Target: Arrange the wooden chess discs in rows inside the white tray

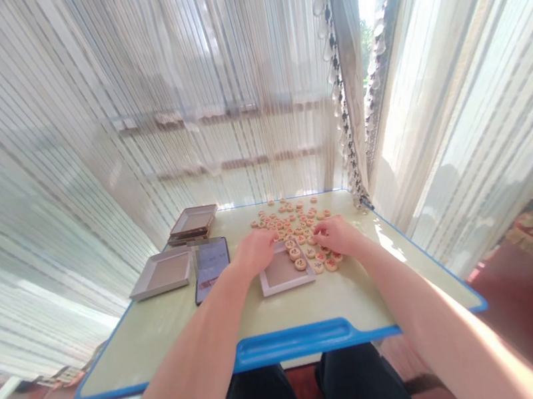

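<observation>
Round wooden Chinese chess pieces (318,266) with red and dark characters lie scattered over the far middle of the table. Among them stands a shallow, open box tray (287,286), with several pieces lined up along its right side (295,254). My left hand (257,251) reaches over the tray's far left corner, its fingers curled beside the loose pieces. On the right, my right hand (337,235) is bent down to the pieces, thumb and fingers close together. What either hand pinches, if anything, is too small to make out.
A phone (211,269) lies left of the tray. Beside it is another shallow box part (160,274), and behind that a brown-edged box (193,220). The cream table has a blue rim (294,343). Sheer string curtains (228,84) hang just beyond the table.
</observation>
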Demonstrator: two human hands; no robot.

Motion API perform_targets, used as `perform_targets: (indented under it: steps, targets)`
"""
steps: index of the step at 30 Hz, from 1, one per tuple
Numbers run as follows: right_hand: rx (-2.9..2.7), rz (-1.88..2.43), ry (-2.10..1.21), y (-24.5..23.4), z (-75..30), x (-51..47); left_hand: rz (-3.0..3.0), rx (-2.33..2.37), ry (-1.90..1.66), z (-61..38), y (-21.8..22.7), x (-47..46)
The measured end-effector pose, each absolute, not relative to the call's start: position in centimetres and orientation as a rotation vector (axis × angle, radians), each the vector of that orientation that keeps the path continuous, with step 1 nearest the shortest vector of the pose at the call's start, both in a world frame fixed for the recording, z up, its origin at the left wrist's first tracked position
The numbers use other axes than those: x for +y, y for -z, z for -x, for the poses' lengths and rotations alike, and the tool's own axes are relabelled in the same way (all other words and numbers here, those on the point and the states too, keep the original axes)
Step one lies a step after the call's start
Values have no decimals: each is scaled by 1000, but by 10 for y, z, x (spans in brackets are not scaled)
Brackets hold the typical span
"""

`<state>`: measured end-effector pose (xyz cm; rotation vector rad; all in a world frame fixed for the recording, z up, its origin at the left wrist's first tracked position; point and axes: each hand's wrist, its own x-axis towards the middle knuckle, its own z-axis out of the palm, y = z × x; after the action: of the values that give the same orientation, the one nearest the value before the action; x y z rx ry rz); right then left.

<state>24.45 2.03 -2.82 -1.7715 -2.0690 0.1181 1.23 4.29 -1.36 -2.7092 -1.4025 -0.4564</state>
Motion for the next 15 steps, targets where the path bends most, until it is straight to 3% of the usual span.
perform_targets:
  steps: [15]
  targets:
    - [-1999,1826,-83,31,-247,24,2710,-1432,461,-14,11,40]
